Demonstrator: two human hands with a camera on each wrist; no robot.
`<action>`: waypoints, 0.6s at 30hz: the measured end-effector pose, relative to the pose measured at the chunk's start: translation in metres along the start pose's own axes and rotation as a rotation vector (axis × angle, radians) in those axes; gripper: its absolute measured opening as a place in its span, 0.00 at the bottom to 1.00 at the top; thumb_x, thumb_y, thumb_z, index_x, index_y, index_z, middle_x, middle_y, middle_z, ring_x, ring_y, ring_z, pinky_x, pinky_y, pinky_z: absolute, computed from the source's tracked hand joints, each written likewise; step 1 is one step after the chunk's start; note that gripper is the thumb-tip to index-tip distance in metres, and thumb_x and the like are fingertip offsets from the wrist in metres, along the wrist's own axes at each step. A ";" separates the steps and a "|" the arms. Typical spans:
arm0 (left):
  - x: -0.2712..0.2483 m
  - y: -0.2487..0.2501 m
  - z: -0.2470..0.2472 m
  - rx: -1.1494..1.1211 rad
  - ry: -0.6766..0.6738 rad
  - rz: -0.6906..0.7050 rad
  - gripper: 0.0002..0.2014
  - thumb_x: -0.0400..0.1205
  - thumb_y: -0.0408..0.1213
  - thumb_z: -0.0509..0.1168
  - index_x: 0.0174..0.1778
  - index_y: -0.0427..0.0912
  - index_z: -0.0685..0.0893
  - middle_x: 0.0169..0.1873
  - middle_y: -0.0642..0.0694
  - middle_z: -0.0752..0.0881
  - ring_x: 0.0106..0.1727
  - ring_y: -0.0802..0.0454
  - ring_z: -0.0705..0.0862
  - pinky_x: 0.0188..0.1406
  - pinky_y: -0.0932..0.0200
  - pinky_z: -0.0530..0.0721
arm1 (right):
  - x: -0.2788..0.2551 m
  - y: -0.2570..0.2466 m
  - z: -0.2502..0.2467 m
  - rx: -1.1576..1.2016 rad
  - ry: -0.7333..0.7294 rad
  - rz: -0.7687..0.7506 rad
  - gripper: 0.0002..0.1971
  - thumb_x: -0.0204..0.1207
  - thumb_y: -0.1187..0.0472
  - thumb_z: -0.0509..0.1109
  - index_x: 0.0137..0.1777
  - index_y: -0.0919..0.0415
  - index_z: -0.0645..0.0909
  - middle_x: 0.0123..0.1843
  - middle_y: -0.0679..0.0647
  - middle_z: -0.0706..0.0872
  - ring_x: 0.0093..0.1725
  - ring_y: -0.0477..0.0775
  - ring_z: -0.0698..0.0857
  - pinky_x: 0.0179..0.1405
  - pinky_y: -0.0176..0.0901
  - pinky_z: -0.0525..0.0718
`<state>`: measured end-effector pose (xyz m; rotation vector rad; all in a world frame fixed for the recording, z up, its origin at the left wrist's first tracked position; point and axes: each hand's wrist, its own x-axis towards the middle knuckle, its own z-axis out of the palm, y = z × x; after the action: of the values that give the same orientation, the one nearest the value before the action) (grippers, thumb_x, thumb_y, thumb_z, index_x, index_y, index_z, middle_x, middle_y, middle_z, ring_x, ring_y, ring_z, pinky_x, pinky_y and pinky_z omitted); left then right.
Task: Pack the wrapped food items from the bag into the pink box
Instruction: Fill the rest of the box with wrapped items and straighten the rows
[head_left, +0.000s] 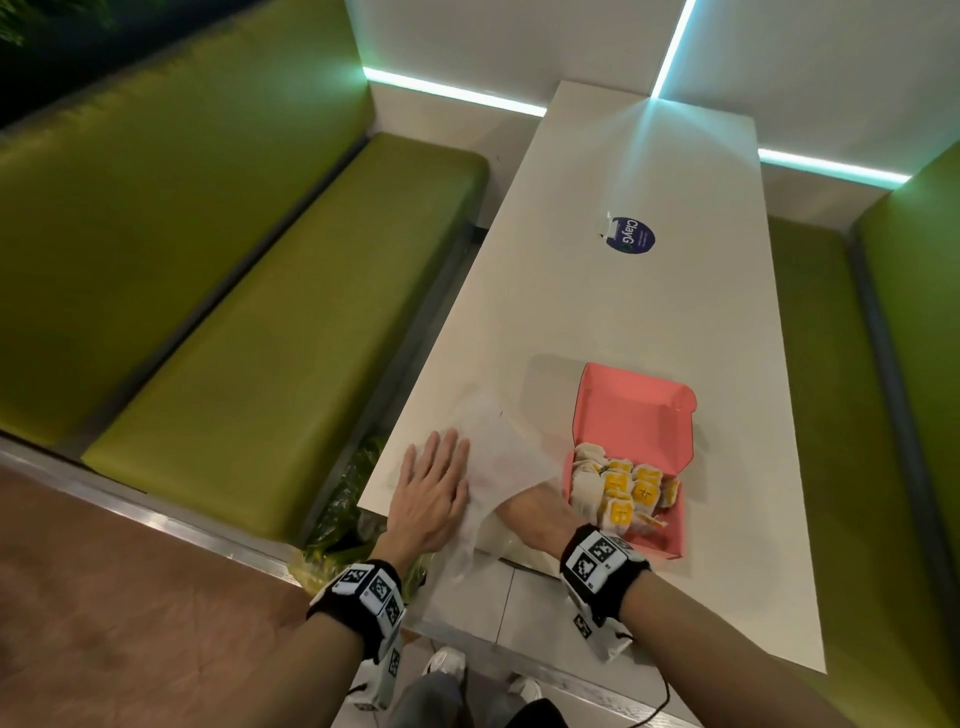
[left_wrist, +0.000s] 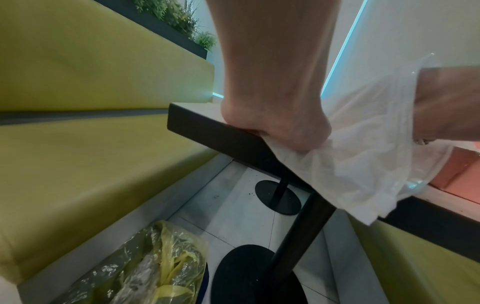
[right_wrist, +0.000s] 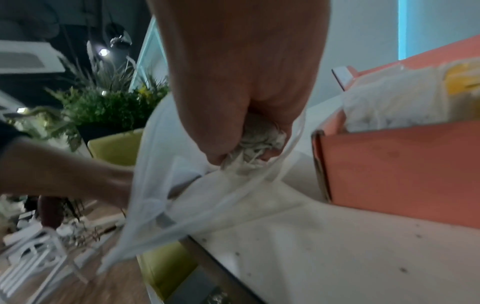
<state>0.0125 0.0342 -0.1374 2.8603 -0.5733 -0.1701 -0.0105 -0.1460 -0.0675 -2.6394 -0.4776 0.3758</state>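
A long white table (head_left: 597, 322) is the landmark. Near its front edge sits an open pink cardboard box (head_left: 631, 415) holding paper-wrapped food items (head_left: 618, 488). Just left of the box lies a thin translucent plastic bag (head_left: 498, 457) — its mouth overhanging the table's front edge.

Bag flat at the counter's near-left corner, pink box open beside it.
Thin translucent white plastic bag (head_left: 496, 467) lies crumpled, mouth draped over the edge. Pink cardboard box (head_left: 660, 538), lid hinged up at the back, holds white-paper-wrapped food items with yellow labels (head_left: 621, 488), packed tight.
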 end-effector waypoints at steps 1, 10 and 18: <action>0.001 0.002 0.000 -0.005 0.001 -0.015 0.29 0.90 0.52 0.37 0.88 0.49 0.44 0.87 0.49 0.42 0.88 0.47 0.41 0.84 0.42 0.37 | 0.000 0.001 0.000 0.006 0.003 0.005 0.24 0.83 0.63 0.65 0.79 0.62 0.71 0.78 0.62 0.76 0.78 0.62 0.73 0.80 0.51 0.68; 0.004 0.018 0.001 -0.023 0.017 -0.175 0.31 0.87 0.53 0.31 0.87 0.49 0.38 0.87 0.46 0.39 0.88 0.45 0.38 0.85 0.41 0.37 | -0.016 -0.002 -0.025 0.257 -0.033 0.231 0.08 0.76 0.58 0.68 0.52 0.57 0.86 0.50 0.56 0.84 0.51 0.58 0.83 0.56 0.55 0.81; 0.004 0.043 -0.036 -0.218 0.189 -0.184 0.28 0.87 0.41 0.57 0.85 0.43 0.62 0.86 0.42 0.60 0.87 0.41 0.55 0.85 0.40 0.56 | -0.083 0.007 -0.078 0.719 0.227 0.265 0.20 0.81 0.58 0.71 0.69 0.43 0.73 0.57 0.48 0.82 0.33 0.35 0.79 0.40 0.35 0.80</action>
<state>0.0060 0.0008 -0.0930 2.6744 -0.2390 0.0093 -0.0574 -0.2124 0.0128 -1.9998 0.0840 0.2573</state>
